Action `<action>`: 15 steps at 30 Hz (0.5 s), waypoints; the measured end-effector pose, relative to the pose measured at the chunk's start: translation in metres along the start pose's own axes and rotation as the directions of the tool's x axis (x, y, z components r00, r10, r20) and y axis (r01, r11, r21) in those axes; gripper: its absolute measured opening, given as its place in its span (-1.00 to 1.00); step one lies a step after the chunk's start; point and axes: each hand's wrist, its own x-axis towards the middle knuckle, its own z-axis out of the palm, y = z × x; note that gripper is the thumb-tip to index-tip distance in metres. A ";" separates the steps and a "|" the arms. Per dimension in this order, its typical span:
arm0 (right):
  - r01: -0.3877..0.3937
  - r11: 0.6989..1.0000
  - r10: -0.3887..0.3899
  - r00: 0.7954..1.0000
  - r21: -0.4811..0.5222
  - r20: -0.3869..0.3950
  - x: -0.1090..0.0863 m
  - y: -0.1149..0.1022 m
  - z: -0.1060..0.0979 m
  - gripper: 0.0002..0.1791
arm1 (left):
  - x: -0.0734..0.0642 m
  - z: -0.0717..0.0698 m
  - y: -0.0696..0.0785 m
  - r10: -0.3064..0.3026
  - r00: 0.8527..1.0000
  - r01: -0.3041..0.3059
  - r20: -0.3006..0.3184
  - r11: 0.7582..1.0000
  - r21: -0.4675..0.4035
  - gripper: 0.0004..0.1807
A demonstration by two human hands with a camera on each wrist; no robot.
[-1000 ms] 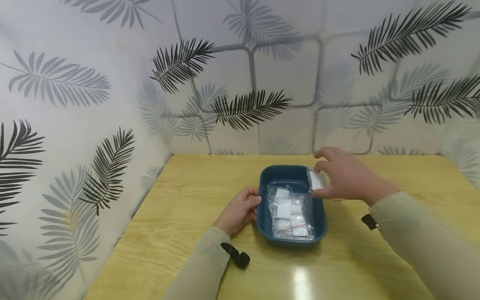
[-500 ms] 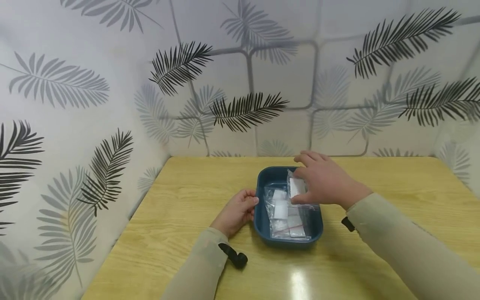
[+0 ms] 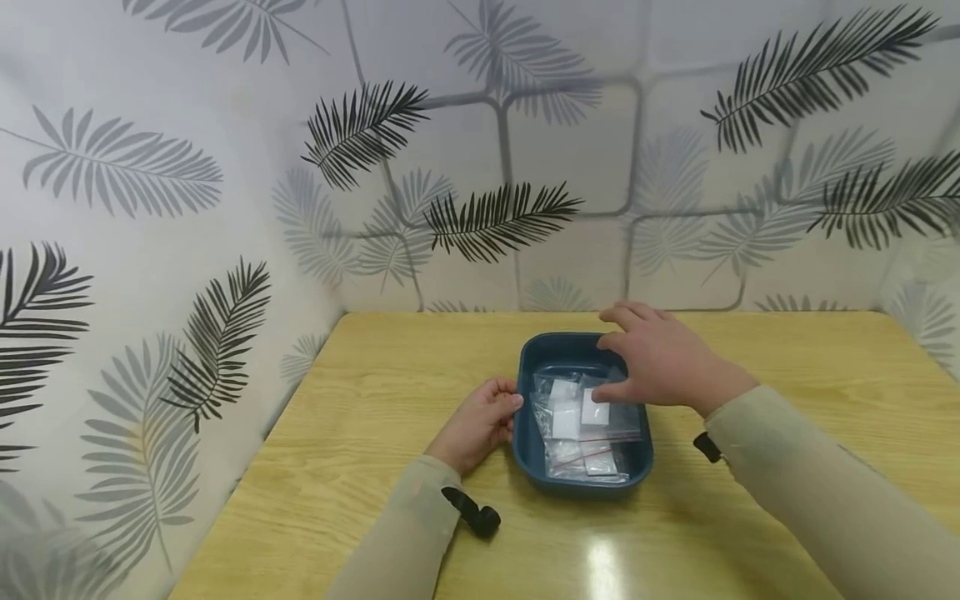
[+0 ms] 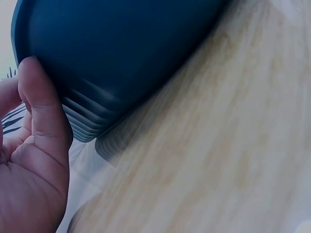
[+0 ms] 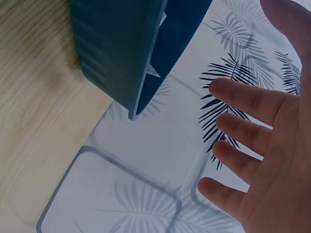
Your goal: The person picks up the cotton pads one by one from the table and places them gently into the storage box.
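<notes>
A dark blue plastic bin [image 3: 585,489] holds several clear zip bags with white pieces inside. On top lies one zip bag [image 3: 611,421] at the bin's right side, its red seal line facing me. My left hand [image 3: 474,425] grips the bin's left side near the rim; in the left wrist view the thumb [image 4: 41,97] lies against the bin wall. Over the bin's right rim hovers my right hand [image 3: 671,360], its fingers spread and holding nothing. In the right wrist view its fingers [image 5: 252,102] are apart from the bin [image 5: 114,48].
The bin stands on a yellow wood-grain table [image 3: 375,392]. Behind and to the left rise walls [image 3: 555,150] with a leaf pattern. A black strap [image 3: 472,510] hangs at the left wrist, and another black strap [image 3: 707,447] sits at the right wrist.
My right hand carried a zip bag from the bin's right rim inward and let it go onto the other bags. It has since drawn back slightly right. The left hand stayed on the bin.
</notes>
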 end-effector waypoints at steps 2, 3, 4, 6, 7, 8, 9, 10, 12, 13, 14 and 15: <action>-0.006 1.000 0.006 1.000 -0.002 0.006 -0.002 0.002 0.000 -0.13 | 0.000 0.001 0.001 -0.002 1.000 0.002 0.006 1.000 0.004 -0.74; -0.006 1.000 0.006 1.000 -0.001 0.004 -0.002 0.003 0.000 -0.13 | 0.001 0.001 0.002 -0.001 1.000 0.001 0.008 1.000 0.005 -0.74; -0.007 1.000 0.007 1.000 0.000 0.003 -0.002 0.003 0.000 -0.13 | 0.001 0.001 0.002 0.001 1.000 -0.001 0.007 1.000 0.006 -0.74; -0.007 1.000 0.007 1.000 -0.005 -0.002 -0.003 0.004 -0.001 -0.13 | 0.002 0.000 0.003 0.006 1.000 -0.006 0.002 1.000 0.009 -0.75; -0.007 1.000 0.007 1.000 -0.005 -0.004 -0.003 0.005 -0.001 -0.13 | 0.002 -0.001 0.003 0.008 1.000 -0.008 -0.004 1.000 0.011 -0.77; -0.007 1.000 0.007 1.000 -0.004 -0.007 -0.004 0.006 0.000 -0.14 | 0.001 -0.003 0.003 0.007 1.000 -0.007 -0.011 1.000 0.016 -0.79; -0.005 1.000 0.005 1.000 -0.001 -0.010 -0.005 0.007 0.000 -0.15 | 0.001 -0.004 0.002 0.008 1.000 -0.007 -0.019 1.000 0.020 -0.80; -0.007 1.000 0.007 1.000 0.000 -0.013 -0.006 0.009 0.001 -0.15 | 0.000 -0.005 0.002 0.006 1.000 -0.006 -0.029 1.000 0.025 -0.81; -0.022 1.000 0.022 1.000 0.011 -0.019 -0.011 0.014 0.003 -0.16 | -0.002 -0.007 0.001 0.004 0.999 -0.002 -0.049 0.999 0.032 -0.81; -0.033 0.999 0.033 0.999 0.017 -0.024 -0.014 0.017 0.005 -0.15 | -0.003 -0.008 0.002 0.004 0.998 -0.001 -0.059 0.999 0.036 -0.80; -0.047 0.999 0.048 0.998 0.023 -0.029 -0.017 0.020 0.007 -0.15 | -0.004 -0.009 0.003 0.005 0.997 -0.002 -0.073 0.999 0.049 -0.78; -0.064 0.998 0.065 0.997 0.028 -0.034 -0.021 0.024 0.008 -0.14 | -0.005 -0.010 0.005 0.016 0.996 -0.009 -0.087 0.997 0.072 -0.75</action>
